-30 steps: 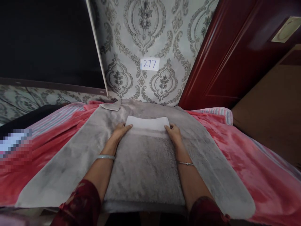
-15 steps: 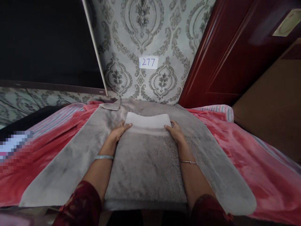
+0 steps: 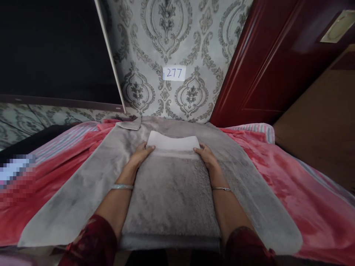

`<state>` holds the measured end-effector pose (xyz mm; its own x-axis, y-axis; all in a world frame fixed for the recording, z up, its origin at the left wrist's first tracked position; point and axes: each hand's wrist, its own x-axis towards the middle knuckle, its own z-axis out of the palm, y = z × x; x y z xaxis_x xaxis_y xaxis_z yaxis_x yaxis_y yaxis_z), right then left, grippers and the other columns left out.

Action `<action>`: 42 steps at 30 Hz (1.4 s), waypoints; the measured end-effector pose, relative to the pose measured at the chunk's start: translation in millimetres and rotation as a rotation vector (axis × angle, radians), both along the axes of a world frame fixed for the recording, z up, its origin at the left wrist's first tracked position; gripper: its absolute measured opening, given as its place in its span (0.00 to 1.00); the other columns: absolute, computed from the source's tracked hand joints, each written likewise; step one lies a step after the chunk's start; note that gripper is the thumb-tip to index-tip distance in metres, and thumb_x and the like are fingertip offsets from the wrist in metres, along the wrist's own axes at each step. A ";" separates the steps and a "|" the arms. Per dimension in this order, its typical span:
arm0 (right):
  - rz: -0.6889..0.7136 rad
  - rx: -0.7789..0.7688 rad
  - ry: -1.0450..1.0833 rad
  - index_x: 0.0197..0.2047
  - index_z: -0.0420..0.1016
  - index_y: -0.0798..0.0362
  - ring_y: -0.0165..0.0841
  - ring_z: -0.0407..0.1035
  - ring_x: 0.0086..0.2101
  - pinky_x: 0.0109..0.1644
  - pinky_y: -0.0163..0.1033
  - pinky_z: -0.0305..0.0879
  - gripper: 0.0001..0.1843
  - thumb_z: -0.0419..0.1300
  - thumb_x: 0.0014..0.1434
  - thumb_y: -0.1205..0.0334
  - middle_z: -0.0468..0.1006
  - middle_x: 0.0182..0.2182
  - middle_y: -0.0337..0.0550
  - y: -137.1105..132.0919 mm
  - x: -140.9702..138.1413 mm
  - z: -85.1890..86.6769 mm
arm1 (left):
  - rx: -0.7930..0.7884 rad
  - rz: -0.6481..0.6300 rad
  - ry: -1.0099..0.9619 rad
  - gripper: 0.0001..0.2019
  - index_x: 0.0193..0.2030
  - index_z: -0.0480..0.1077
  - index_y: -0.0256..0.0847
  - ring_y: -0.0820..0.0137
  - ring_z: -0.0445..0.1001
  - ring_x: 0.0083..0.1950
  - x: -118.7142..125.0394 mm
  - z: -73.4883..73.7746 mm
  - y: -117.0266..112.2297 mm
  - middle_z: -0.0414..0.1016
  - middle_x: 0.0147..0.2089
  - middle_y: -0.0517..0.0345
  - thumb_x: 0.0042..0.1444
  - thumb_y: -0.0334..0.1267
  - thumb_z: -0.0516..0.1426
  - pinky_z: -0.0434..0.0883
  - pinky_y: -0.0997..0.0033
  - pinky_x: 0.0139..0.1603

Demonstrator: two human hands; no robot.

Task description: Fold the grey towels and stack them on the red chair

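A grey plush mat (image 3: 172,192) lies spread over a red blanket (image 3: 291,184), its middle part folded over in a thick strip toward me. The far end of that fold shows its white backing (image 3: 173,142). My left hand (image 3: 141,153) rests at the left corner of the white edge, fingers curled over it. At the right corner my right hand (image 3: 205,153) does the same. Both wrists wear thin bracelets.
A patterned wall with a paper label "277" (image 3: 174,73) rises right behind the mat. A dark screen (image 3: 55,51) stands at the left, a red-brown wooden door (image 3: 271,62) at the right. Striped bedding (image 3: 66,138) shows under the blanket.
Both hands stay on the corners of the white folded edge; only the view has shifted slightly.
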<state>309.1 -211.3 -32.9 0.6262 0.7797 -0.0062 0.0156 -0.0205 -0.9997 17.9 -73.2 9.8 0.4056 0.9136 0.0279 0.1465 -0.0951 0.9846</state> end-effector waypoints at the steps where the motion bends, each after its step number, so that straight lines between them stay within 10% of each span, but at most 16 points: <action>1: 0.028 0.022 0.025 0.52 0.74 0.51 0.42 0.79 0.42 0.48 0.45 0.74 0.28 0.67 0.45 0.59 0.85 0.40 0.43 -2.4 -2.2 3.2 | -0.051 -0.022 -0.054 0.27 0.44 0.76 0.37 0.59 0.80 0.42 -0.3 0.6 -1.3 0.83 0.41 0.51 0.37 0.48 0.69 0.75 0.66 0.41; 12: 0.311 0.122 0.252 0.42 0.80 0.51 0.48 0.80 0.40 0.47 0.49 0.76 0.28 0.74 0.35 0.53 0.86 0.37 0.46 -21.5 -23.7 31.2 | -0.325 -0.175 -0.319 0.28 0.49 0.76 0.37 0.56 0.83 0.45 -2.9 6.2 -9.6 0.84 0.43 0.47 0.38 0.40 0.72 0.80 0.63 0.44; 36: 0.274 0.276 0.211 0.45 0.78 0.49 0.50 0.78 0.44 0.50 0.52 0.73 0.32 0.73 0.36 0.46 0.85 0.36 0.46 -31.5 -24.9 36.2 | -0.209 -0.125 -0.434 0.31 0.47 0.77 0.36 0.61 0.82 0.37 -8.2 11.5 -10.6 0.84 0.40 0.49 0.35 0.46 0.73 0.76 0.69 0.38; 42: 0.144 0.093 0.080 0.38 0.80 0.49 0.45 0.78 0.38 0.50 0.50 0.72 0.24 0.71 0.39 0.46 0.85 0.32 0.43 -13.7 -6.5 16.9 | -0.193 -0.100 -0.263 0.30 0.46 0.77 0.36 0.59 0.82 0.38 -3.5 4.7 -1.0 0.84 0.37 0.51 0.35 0.47 0.73 0.77 0.66 0.38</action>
<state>302.6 -225.1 -16.0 0.5081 0.8610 0.0246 -0.0681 0.0686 -0.9953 14.4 -74.2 14.5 0.4952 0.8684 -0.0257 -0.1159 0.0953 0.9887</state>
